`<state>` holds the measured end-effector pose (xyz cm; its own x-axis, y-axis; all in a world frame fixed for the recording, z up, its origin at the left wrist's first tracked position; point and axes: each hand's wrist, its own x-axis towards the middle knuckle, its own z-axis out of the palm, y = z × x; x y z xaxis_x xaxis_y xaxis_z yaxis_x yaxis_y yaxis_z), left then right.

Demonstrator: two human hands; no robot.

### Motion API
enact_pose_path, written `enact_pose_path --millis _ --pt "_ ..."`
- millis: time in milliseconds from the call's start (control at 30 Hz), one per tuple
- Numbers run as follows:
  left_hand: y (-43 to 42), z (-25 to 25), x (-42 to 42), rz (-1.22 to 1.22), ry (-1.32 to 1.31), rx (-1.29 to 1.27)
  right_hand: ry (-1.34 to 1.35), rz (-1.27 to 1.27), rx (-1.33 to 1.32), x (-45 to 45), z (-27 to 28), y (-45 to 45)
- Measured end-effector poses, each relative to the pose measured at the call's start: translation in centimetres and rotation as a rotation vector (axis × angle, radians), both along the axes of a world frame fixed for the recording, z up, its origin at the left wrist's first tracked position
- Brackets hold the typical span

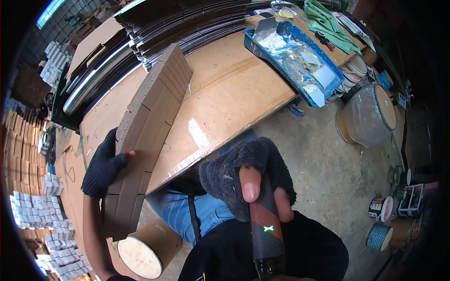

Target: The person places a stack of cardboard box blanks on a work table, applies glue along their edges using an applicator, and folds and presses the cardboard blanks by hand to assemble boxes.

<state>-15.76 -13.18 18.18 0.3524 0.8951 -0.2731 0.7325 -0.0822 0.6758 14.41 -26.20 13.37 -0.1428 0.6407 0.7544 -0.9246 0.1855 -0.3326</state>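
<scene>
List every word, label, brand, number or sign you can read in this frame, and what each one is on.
"X"-like green lit sign: on the device in the right hand.
Label print on the white tub: too small to read.
Yellow mark on the black clothing: too small to read.
No words, brands or numbers can be made out.

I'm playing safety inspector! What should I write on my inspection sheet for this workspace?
Surface: brown tabletop, with a tape strip across it.
Job's things: cardboard stack; black-and-orange device showing a green light.
Clutter: blue tray, messy inside; green cloth.
Grippers: gloved left hand grips the cardboard stack; gloved right hand grips the device.
Cables: nothing seen.
Surroundings: pile of flat sheets; plastic-wrapped drum on the floor.
</scene>
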Motion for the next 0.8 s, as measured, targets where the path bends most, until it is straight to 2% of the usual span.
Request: enact_pose_path --millis 433,633,733,800 --pt "0.0 0.1 0.1 0.020 0.008 -0.001 0.075 0.048 -0.026 -0.2 -0.4 0.1" --pt "-0.5 0.8 0.9 0.074 -0.008 -0.029 -0.046 0.029 0.156 0.9 -1.2 1.2" --pt "0.2 -0.1 -0.2 0.058 0.015 -0.026 -0.170 -0.002 0.119 2.4 -3.2 2.2" --pt "-0.3 0.2 0.1 0.056 0.060 0.043 -0.568 -0.365 -0.205 4.0 -4.3 2.3"
